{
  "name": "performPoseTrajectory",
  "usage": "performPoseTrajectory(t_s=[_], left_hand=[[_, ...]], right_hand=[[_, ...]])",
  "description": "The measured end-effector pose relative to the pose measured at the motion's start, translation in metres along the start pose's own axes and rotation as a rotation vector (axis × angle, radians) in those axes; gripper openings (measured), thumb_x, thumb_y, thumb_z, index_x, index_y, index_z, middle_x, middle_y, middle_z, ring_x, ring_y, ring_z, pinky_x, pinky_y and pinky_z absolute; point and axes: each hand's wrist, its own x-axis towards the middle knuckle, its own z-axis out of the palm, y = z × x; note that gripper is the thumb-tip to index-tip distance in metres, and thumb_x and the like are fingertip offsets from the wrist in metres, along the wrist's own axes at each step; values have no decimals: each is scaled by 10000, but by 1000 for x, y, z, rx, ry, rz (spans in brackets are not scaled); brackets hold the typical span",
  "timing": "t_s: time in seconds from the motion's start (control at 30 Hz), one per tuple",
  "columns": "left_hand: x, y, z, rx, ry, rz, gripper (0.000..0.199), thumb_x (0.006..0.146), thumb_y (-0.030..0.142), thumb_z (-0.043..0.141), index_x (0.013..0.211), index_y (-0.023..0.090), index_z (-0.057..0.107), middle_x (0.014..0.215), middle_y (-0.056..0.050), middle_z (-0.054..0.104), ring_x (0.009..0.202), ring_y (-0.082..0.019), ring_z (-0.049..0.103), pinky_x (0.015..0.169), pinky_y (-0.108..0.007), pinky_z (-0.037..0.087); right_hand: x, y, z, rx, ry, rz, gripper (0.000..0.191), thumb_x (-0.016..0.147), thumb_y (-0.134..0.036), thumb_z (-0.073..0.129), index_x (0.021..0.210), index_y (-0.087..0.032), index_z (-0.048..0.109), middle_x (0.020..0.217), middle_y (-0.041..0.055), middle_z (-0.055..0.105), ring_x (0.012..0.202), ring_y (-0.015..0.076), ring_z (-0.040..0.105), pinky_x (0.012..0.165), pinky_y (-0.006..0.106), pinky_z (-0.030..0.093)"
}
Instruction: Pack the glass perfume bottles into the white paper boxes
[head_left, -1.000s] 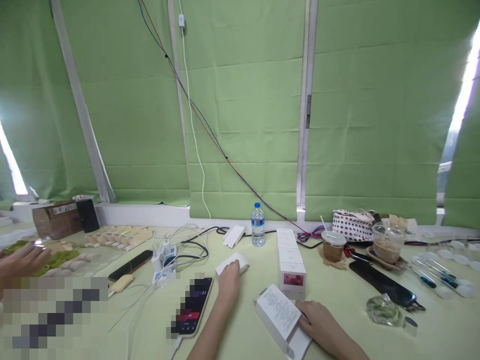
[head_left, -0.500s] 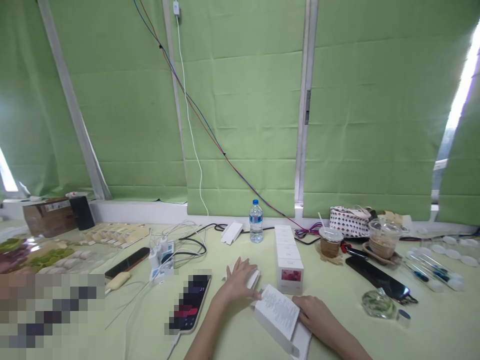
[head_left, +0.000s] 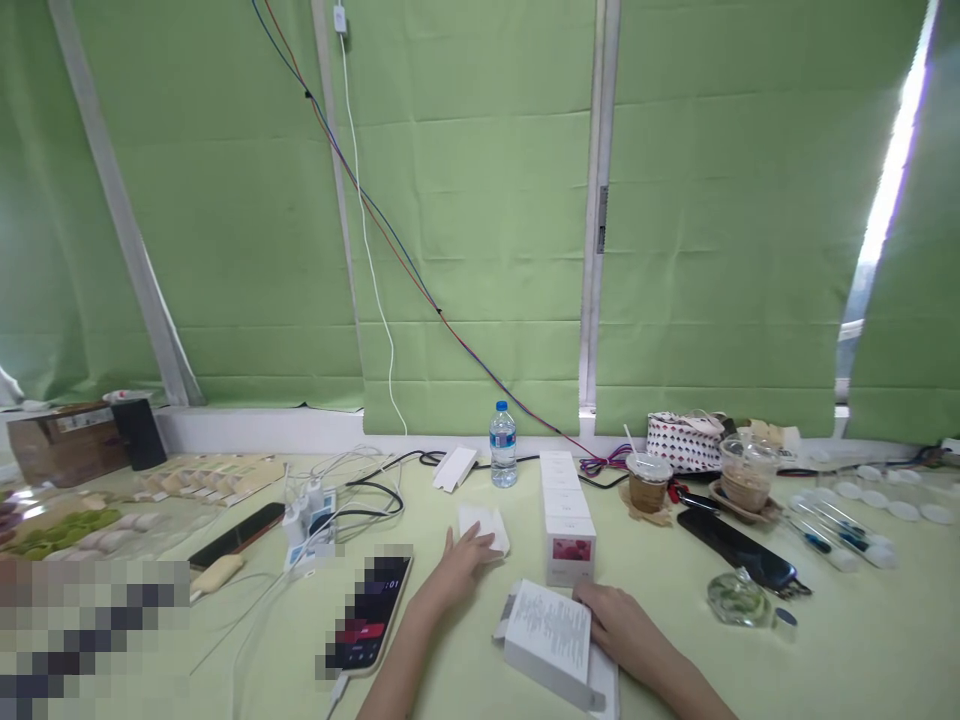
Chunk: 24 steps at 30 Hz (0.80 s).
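Observation:
My left hand (head_left: 466,565) lies with fingers spread, its fingertips on a small white folded piece (head_left: 482,530) on the table. My right hand (head_left: 611,612) has its fingers curled at the right edge of a white carton (head_left: 550,640) with grey print and an open flap at its left end. Under and beside that carton is another flat white piece (head_left: 606,680). Beyond my right hand stands a row of white boxes (head_left: 568,510), the nearest with a pink picture. Exactly how the right fingers grip the carton is partly hidden.
A phone (head_left: 373,610) lies left of my left arm, near a power strip (head_left: 311,530) and cables. A water bottle (head_left: 503,448) and white piece (head_left: 454,467) stand behind. Rightward are a drink cup (head_left: 648,480), black pouch (head_left: 739,548) and glass bottle (head_left: 739,598).
My left hand has moved away from the printed carton, its fingertips now on the small white piece, which sits farther back. The carton has turned slightly; my right hand stays at its edge.

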Motion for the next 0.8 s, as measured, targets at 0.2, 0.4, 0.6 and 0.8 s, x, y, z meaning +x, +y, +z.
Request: performPoseTrajectory(t_s=[0.2, 0.4, 0.6, 0.8], left_hand=[[2, -1, 1, 5, 128, -7, 639, 707, -89, 348, 1141, 279, 637, 1357, -67, 557, 1348, -259, 381, 1098, -639, 121], [8, 22, 1, -40, 309, 61, 472, 840, 23, 339, 1195, 212, 586, 1272, -117, 577, 1263, -237, 443, 1108, -472, 250], [-4, 62, 8, -289, 221, 201, 344, 948, 379, 368, 1092, 249, 652, 1103, -68, 655, 1067, -223, 565, 963, -344, 397], [-7, 70, 10, -819, -57, 195, 491, 840, 588, 496, 980, 171, 713, 917, -79, 695, 856, -228, 613, 768, -295, 447]], right_hand=[[-1, -4, -3, -12, 14, -17, 237, 905, -215, 364, 908, -231, 601, 915, 47, 716, 870, 214, 655, 678, 249, 368], [3, -5, -4, 27, 43, -28, 275, 880, -163, 373, 878, -222, 642, 925, 44, 709, 882, 199, 648, 712, 244, 389], [8, 5, 3, 202, 145, 29, 259, 870, -258, 409, 874, -197, 661, 910, 72, 704, 853, 224, 634, 735, 283, 409], [13, 13, 7, 437, 230, 22, 261, 818, -273, 404, 706, -195, 626, 739, 45, 669, 735, 221, 597, 686, 300, 416]])
